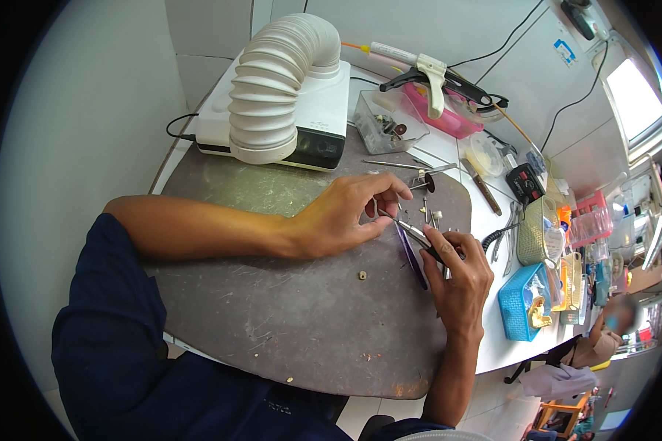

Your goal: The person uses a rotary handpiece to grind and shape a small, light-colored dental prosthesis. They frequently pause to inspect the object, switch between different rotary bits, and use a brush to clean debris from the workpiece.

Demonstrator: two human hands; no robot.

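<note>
A person's right hand (460, 283) is gripping a slender metal tool (417, 234), the fingers wrapping its shaft and the thumb lying along it. The tool is slanting up and leftward above the surface (287, 316), its tip meeting the left hand (338, 213). That hand is holding its fingers curled and partly spread, thumb tip near the tool's point; whether it is pinching some small piece, one cannot tell. Just beneath the right hand, a purple pointed implement (413, 261) is lying, partly hidden. A small cream-colored piece (362, 275) is sitting alone, nearer the person. Beyond the fingertips, a dark disc (429, 182) is resting among scattered bits. At the back, a ribbed white hose (265, 95) is arching from a white box-shaped machine (324, 114), beside a clear bin (371, 136) holding small parts. A white-handled applicator gun (432, 77) is lying across a pink container (460, 126). To the right, a brown-handled knife (484, 192) is lying near a cream basket (531, 239), while a blue basket (515, 312) is holding a gold-colored object (540, 312). Farther off, another person (596, 349) is sitting.
</note>
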